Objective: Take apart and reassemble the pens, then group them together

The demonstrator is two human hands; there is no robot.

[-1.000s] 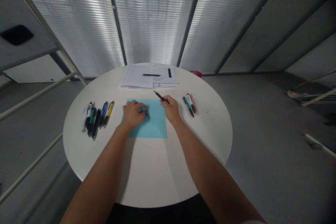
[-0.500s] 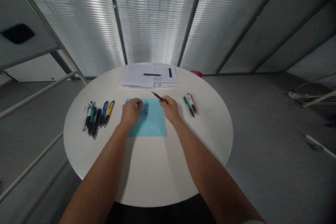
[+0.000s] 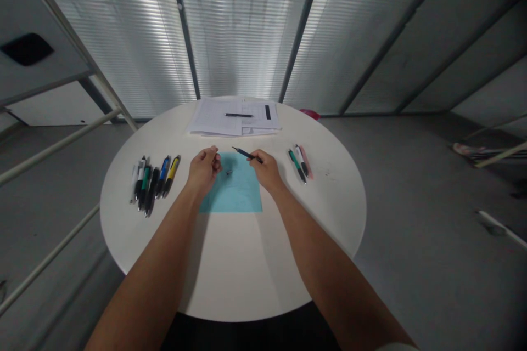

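A dark pen [image 3: 245,153] is pinched in the fingers of my right hand [image 3: 264,169]. Its thin end points left and slightly away from me, above the far part of a blue sheet [image 3: 239,197]. My left hand [image 3: 202,171] is over the sheet's left edge with fingers curled in; whatever they hold, if anything, is hidden. Between the hands, a small shiny metal piece [image 3: 229,173] lies on the sheet, too small to name.
Several pens [image 3: 151,192] lie grouped on the left of the round white table [image 3: 242,263]. On the right are a green pen [image 3: 297,166], a white-and-black pen [image 3: 302,160] and a pink strip [image 3: 307,162]. Papers [image 3: 216,116] with a black pen [image 3: 239,115] lie at the back.
My left hand has turned, showing more of its curled fingers, and the dark bit seen between its fingertips is out of sight. The pen in my right hand has tipped flatter, its point shifting left.
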